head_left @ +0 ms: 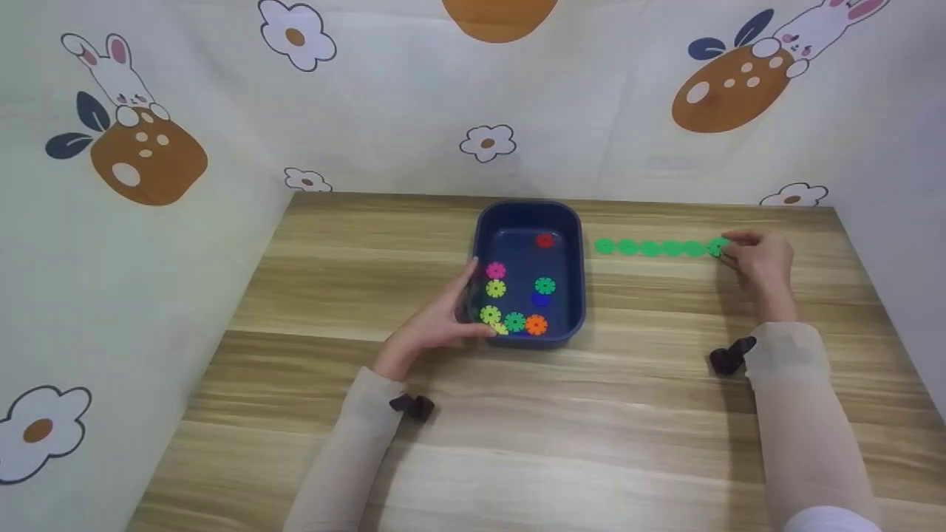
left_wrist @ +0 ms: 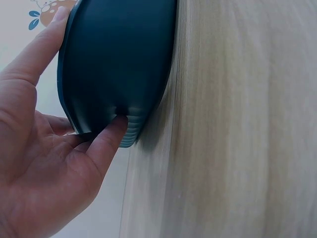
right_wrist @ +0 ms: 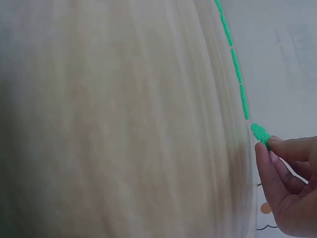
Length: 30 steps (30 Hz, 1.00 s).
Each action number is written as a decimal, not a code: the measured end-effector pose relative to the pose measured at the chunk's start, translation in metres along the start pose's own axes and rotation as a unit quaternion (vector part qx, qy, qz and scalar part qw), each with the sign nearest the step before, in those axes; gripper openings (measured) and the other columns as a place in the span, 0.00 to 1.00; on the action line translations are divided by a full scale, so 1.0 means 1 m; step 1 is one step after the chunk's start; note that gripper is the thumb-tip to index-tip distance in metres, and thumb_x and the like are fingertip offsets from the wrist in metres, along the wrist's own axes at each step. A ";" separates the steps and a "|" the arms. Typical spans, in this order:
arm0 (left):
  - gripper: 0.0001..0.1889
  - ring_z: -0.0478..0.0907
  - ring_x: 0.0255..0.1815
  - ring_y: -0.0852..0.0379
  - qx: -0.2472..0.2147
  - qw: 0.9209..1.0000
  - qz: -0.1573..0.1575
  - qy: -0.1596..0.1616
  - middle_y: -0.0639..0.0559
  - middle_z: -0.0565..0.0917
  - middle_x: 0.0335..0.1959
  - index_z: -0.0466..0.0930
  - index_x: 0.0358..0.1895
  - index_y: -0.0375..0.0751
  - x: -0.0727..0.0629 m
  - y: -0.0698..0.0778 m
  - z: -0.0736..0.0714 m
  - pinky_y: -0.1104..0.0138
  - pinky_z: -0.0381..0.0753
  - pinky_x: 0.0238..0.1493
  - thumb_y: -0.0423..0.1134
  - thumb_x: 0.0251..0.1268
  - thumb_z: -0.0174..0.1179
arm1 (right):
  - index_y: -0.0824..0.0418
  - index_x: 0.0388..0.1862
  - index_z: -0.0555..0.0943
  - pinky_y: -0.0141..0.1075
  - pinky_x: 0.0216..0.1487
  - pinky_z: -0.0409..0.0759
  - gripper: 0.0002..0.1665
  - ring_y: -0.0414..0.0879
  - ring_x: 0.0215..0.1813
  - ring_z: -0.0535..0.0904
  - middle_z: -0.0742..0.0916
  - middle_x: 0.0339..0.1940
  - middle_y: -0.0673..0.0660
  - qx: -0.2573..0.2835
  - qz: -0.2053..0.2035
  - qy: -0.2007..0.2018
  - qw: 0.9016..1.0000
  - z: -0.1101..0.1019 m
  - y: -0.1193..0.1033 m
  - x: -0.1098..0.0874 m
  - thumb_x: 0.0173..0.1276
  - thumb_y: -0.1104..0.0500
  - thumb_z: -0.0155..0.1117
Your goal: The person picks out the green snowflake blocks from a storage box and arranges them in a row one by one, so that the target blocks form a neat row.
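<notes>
A dark blue plastic box (head_left: 569, 222) stands on the table, holding several notched plastic discs in pink, yellow, green, orange, blue and red. My left hand (head_left: 442, 314) grips its near left corner. In the left wrist view, the thumb (left_wrist: 110, 141) presses the box's outer wall (left_wrist: 119, 54) while another finger reaches along the rim. To the right of the box lies a straight row of green discs (head_left: 650, 248). At the row's right end my right hand (head_left: 765, 262) pinches one green disc (right_wrist: 261, 134) between thumb and fingertips, tilted above the table and close to the last disc.
The wood-grain table (head_left: 443, 443) ends at the back against a hanging cloth (head_left: 384, 111) printed with rabbits and flowers. More cloth rises at the left side, and a pale wall (head_left: 902, 222) stands at the right. Small black devices (head_left: 728, 357) are strapped to both wrists.
</notes>
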<state>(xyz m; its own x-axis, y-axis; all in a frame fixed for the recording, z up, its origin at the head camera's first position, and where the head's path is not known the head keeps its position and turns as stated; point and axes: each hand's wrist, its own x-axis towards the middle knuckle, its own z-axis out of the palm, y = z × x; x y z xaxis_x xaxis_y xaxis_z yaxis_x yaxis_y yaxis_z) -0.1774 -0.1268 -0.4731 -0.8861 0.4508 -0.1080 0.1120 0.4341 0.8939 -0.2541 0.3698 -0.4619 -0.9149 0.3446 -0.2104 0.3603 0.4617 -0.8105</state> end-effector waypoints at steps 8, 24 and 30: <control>0.62 0.45 0.83 0.46 0.000 1.000 0.009 -0.001 0.50 0.41 0.84 0.35 0.82 0.56 0.000 0.000 0.001 0.48 0.47 0.82 0.45 0.54 0.76 | 0.70 0.65 0.75 0.23 0.45 0.84 0.24 0.25 0.33 0.80 0.81 0.30 0.38 0.010 0.007 -0.009 1.000 0.000 0.000 -0.002 0.73 0.64 0.60; 0.62 0.45 0.83 0.47 0.014 1.000 0.006 0.001 0.50 0.42 0.84 0.35 0.82 0.55 0.000 0.000 0.000 0.48 0.49 0.81 0.46 0.52 0.76 | 0.69 0.62 0.76 0.23 0.35 0.83 0.23 0.31 0.31 0.80 0.82 0.27 0.39 0.071 0.031 0.017 0.997 -0.001 -0.002 -0.004 0.71 0.62 0.61; 0.63 0.44 0.83 0.48 0.011 1.000 0.011 0.004 0.50 0.42 0.84 0.35 0.82 0.55 0.001 0.001 0.000 0.50 0.47 0.82 0.46 0.52 0.77 | 0.72 0.61 0.77 0.21 0.33 0.82 0.23 0.28 0.29 0.80 0.81 0.23 0.34 0.049 -0.006 0.019 0.999 0.000 -0.008 -0.005 0.71 0.61 0.61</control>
<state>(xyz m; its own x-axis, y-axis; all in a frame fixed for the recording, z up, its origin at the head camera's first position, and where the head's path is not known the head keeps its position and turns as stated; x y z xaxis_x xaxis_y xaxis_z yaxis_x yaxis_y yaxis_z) -0.1778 -0.1256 -0.4724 -0.8866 0.4549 -0.0842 0.1425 0.4416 0.8858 -0.2530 0.3641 -0.4542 -0.9110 0.3708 -0.1805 0.3273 0.3840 -0.8634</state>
